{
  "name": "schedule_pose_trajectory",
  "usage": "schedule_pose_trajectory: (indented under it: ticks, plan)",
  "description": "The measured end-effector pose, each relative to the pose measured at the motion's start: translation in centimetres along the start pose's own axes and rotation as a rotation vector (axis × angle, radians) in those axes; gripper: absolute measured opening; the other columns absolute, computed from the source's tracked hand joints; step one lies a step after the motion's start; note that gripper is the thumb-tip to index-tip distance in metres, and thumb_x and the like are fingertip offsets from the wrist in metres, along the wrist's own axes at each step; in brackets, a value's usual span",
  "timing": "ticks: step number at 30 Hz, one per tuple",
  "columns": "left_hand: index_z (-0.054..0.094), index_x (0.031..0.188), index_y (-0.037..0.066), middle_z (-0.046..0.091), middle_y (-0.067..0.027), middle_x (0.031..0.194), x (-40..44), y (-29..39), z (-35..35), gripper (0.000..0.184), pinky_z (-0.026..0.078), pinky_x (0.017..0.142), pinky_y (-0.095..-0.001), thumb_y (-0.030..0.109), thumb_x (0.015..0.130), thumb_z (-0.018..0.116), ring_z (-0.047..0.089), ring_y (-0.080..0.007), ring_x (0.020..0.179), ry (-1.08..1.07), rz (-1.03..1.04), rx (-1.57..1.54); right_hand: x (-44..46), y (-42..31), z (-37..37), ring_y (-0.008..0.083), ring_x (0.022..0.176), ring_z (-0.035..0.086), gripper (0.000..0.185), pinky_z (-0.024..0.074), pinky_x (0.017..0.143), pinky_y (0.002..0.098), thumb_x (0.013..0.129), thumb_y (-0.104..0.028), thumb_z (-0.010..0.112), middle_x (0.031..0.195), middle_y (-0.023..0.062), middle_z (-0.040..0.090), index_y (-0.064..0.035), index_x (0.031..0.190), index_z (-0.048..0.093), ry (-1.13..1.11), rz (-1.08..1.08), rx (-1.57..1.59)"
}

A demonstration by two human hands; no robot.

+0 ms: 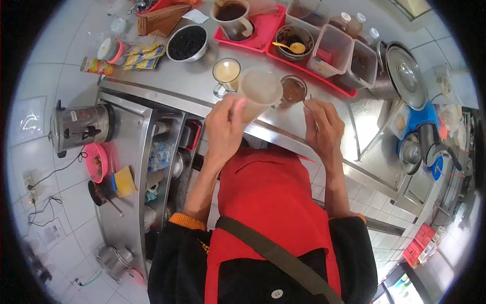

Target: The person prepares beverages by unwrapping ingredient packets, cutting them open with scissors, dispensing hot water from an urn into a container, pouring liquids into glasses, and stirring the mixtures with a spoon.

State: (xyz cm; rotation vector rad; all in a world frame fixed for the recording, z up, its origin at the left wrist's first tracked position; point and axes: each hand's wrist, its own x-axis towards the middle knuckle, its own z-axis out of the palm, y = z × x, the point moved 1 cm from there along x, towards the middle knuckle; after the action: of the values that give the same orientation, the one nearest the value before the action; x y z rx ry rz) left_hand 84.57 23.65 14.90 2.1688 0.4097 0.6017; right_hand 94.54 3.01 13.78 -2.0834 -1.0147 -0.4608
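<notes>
My left hand (pixel 224 130) is closed around a cloudy, translucent plastic jug (pixel 260 93), raised over the counter's front edge; its contents cannot be made out. My right hand (pixel 324 126) pinches the thin metal handle of what looks like a spoon (pixel 308 103), beside a glass mug (pixel 294 90) of brown drink or powder. The handle's lower end is hard to see. Behind the jug, a second glass mug (pixel 226 71) holds a pale, creamy drink and touches neither hand.
A steel bowl (pixel 187 43) of black jelly-like pieces and yellow sachets (pixel 144 57) stand at the back left. On red trays (pixel 273 43) sit a brown-stained pitcher (pixel 232 20), a bowl with a yellow spoon (pixel 296 47) and clear tubs (pixel 331 49). A large lidded pot (pixel 405 75) is at the right.
</notes>
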Motion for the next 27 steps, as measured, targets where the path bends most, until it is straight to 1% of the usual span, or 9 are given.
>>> schedule_pose_trajectory:
  ticks: [4, 6, 8, 12, 14, 19, 23, 25, 27]
  plan:
    - [0.057, 0.089, 0.002, 0.053, -0.0033, 0.069, -2.5, -2.7, -3.1, 0.024, 0.042, 0.056, -0.0266, 0.023, 0.101, 0.051, 0.048, -0.0101, 0.064, 0.05, -0.279, -0.288, 0.3, -1.0, -1.8, 0.0218, 0.069, 0.06, 0.022, 0.0485, 0.058, 0.0292, 0.081, 0.002, 0.067, 0.09, 0.0099, 0.065, -0.0032, 0.102, 0.065, 0.135, 0.029, 0.02]
    - [0.055, 0.089, 0.003, 0.053, -0.0022, 0.071, -3.5, -4.0, -4.7, 0.026, 0.042, 0.056, -0.0252, 0.024, 0.102, 0.048, 0.048, -0.0097, 0.065, 0.143, -0.288, -0.384, 1.6, -0.7, -2.9, 0.0166, 0.065, 0.06, 0.017, 0.047, 0.058, 0.0262, 0.086, 0.0, 0.064, 0.087, 0.01, 0.066, -0.0011, 0.102, 0.066, 0.262, 0.222, 0.02]
    - [0.053, 0.089, 0.004, 0.054, -0.0017, 0.076, -4.8, -5.9, -6.7, 0.029, 0.044, 0.057, -0.0239, 0.026, 0.104, 0.043, 0.05, -0.0094, 0.065, 0.29, -0.329, -0.461, 5.3, -0.7, -3.5, 0.0051, 0.064, 0.054, 0.01, 0.0422, 0.053, 0.0192, 0.094, -0.007, 0.058, 0.084, 0.0055, 0.066, -0.0007, 0.096, 0.066, 0.525, 0.305, 0.216]
    - [0.053, 0.089, 0.004, 0.056, -0.003, 0.077, -7.1, -9.3, -12.4, 0.033, 0.045, 0.057, -0.0248, 0.03, 0.105, 0.04, 0.051, -0.0093, 0.066, 0.577, -0.401, -0.332, 14.0, 6.4, -1.3, 0.0099, 0.064, 0.06, 0.011, 0.0483, 0.062, 0.0238, 0.091, -0.011, 0.061, 0.073, 0.0022, 0.066, -0.002, 0.091, 0.067, 0.721, 0.049, -0.147]
    - [0.053, 0.089, 0.004, 0.056, -0.0033, 0.077, -8.5, -12.8, -15.3, 0.033, 0.046, 0.057, -0.0251, 0.031, 0.105, 0.041, 0.051, -0.0094, 0.066, 0.639, -0.409, -0.298, 16.9, 12.5, 2.2, 0.0215, 0.068, 0.066, 0.011, 0.05, 0.063, 0.0348, 0.084, -0.016, 0.065, 0.077, 0.0114, 0.069, -0.0064, 0.089, 0.068, 0.56, 0.252, -0.175]
    - [0.054, 0.092, 0.002, 0.059, -0.0052, 0.082, -12.0, -23.0, -21.3, 0.037, 0.05, 0.062, -0.0276, 0.035, 0.104, 0.041, 0.054, -0.0109, 0.07, 0.796, -0.529, -0.129, 19.5, 22.2, 7.5, 0.0381, 0.08, 0.067, 0.017, 0.0528, 0.071, 0.0475, 0.078, -0.016, 0.059, 0.086, 0.018, 0.069, -0.0069, 0.089, 0.068, -0.15, 0.24, -0.692]
    - [0.054, 0.102, 0.0, 0.06, -0.0093, 0.092, -14.3, -30.6, -24.7, 0.036, 0.054, 0.069, -0.0297, 0.034, 0.104, 0.042, 0.058, -0.0153, 0.075, 0.934, -0.594, -0.161, 21.0, 20.6, 7.4, 0.0406, 0.082, 0.067, 0.017, 0.0533, 0.073, 0.0506, 0.077, -0.014, 0.06, 0.09, 0.0206, 0.069, -0.0053, 0.089, 0.067, -0.089, 0.142, -0.707]
    - [0.053, 0.103, 0.0, 0.06, -0.0099, 0.093, -15.3, -34.8, -26.8, 0.035, 0.055, 0.07, -0.0301, 0.033, 0.104, 0.043, 0.059, -0.0157, 0.077, 0.963, -0.56, -0.163, 22.1, 21.3, 8.2, 0.0394, 0.087, 0.067, 0.024, 0.0526, 0.074, 0.0499, 0.077, -0.021, 0.062, 0.09, 0.0229, 0.068, -0.0025, 0.09, 0.068, -0.393, 0.299, -0.78]
    - [0.053, 0.105, 0.001, 0.06, -0.0119, 0.099, -15.1, -36.5, -28.3, 0.031, 0.057, 0.075, -0.0316, 0.032, 0.103, 0.046, 0.062, -0.0192, 0.084, 0.986, -0.561, -0.212, 22.5, 23.1, 8.9, 0.04, 0.088, 0.067, 0.024, 0.0526, 0.074, 0.0506, 0.076, -0.02, 0.063, 0.089, 0.0232, 0.068, -0.0022, 0.092, 0.068, -0.464, 0.265, -0.779]
